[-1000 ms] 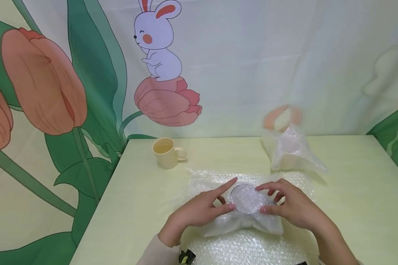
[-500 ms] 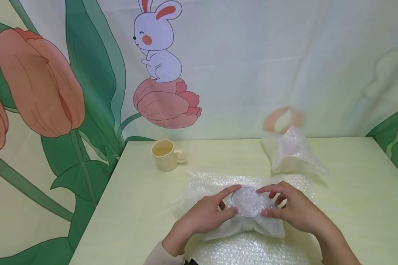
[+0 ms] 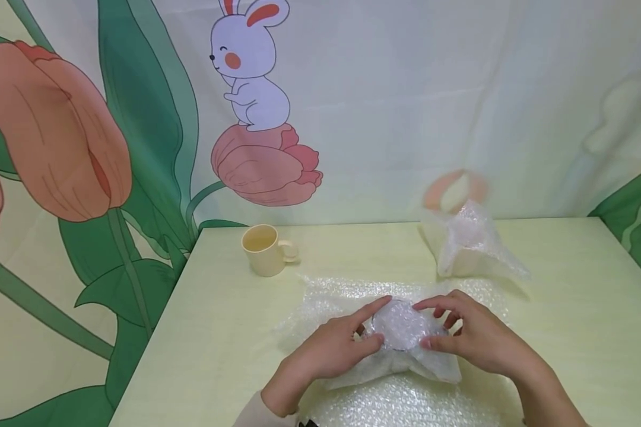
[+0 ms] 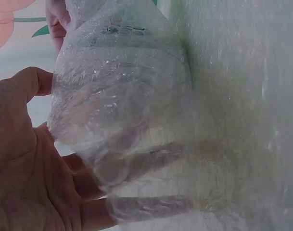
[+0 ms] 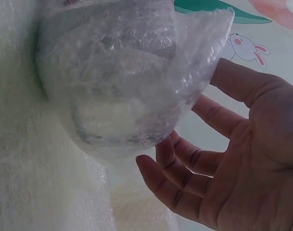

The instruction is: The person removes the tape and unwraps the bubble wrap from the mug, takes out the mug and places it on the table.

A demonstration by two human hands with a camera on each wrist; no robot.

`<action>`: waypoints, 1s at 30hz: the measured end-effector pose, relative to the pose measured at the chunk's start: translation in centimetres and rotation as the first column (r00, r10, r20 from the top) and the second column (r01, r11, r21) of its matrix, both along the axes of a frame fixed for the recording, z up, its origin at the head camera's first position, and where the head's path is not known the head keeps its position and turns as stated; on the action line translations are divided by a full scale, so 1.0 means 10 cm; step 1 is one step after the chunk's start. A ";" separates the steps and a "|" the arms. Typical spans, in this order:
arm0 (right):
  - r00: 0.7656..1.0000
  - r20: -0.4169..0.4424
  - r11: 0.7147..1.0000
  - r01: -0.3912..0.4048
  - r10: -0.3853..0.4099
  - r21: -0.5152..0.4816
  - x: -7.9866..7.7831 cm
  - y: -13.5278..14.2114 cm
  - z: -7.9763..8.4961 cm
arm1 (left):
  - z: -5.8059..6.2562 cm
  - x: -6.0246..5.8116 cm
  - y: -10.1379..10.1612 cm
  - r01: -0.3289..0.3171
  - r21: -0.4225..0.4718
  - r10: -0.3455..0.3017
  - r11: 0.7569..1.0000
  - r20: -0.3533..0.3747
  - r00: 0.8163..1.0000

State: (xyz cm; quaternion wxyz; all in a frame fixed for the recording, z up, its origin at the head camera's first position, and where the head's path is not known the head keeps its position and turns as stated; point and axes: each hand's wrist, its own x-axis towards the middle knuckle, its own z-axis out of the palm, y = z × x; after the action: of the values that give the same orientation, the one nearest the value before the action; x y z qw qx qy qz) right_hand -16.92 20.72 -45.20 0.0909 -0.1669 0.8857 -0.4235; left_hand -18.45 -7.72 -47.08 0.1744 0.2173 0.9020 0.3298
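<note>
A bubble-wrapped object with a round top (image 3: pixel 400 324) stands on a bubble wrap sheet (image 3: pixel 400 400). Its contents are blurred by the layers. My left hand (image 3: pixel 333 349) holds the left side, index finger at the far rim and thumb at the near one. On the opposite side my right hand (image 3: pixel 481 335) holds it between thumb and fingers. In the left wrist view, several fingers of the left hand (image 4: pixel 31 163) show through the loose wrap. The right wrist view has the right hand (image 5: pixel 237 159) around the wrapped bundle (image 5: pixel 112 91), thumb by a raised wrap corner.
A yellow mug (image 3: pixel 267 255) stands at the back left of the table (image 3: pixel 208 332), handle to the right. Another bubble-wrapped item (image 3: pixel 467 240) sits at the back right. Behind the table hangs a printed cloth (image 3: pixel 384 118) with a rabbit and tulips.
My left hand has moved a little to the right, and its index finger has come in to the far rim of the round top. The right hand has hardly moved.
</note>
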 end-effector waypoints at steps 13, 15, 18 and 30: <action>0.989 -0.145 0.994 0.012 0.004 0.107 0.10 -0.13 -0.02 | 0.04 0.01 0.04 -0.005 -0.020 0.005 1.000 0.006 1.000; 0.989 -0.148 0.993 -0.012 0.029 0.117 0.11 -0.16 -0.03 | 0.04 0.02 0.03 -0.004 -0.022 0.004 1.000 0.006 1.000; 0.985 -0.164 0.991 -0.035 0.055 0.126 0.12 -0.19 -0.05 | 0.03 0.03 0.00 -0.001 -0.019 0.001 1.000 0.008 1.000; 0.982 -0.184 0.991 -0.008 0.033 0.132 0.17 -0.09 0.12 | 0.00 0.01 -0.01 0.034 0.003 -0.034 0.999 0.003 0.999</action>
State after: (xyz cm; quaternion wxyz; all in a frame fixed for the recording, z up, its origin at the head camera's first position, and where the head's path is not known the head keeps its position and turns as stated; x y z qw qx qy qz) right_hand -15.27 19.83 -43.97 0.0231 -0.2086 0.9143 -0.3464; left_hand -18.37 -7.86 -47.03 0.1809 0.2323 0.8974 0.3286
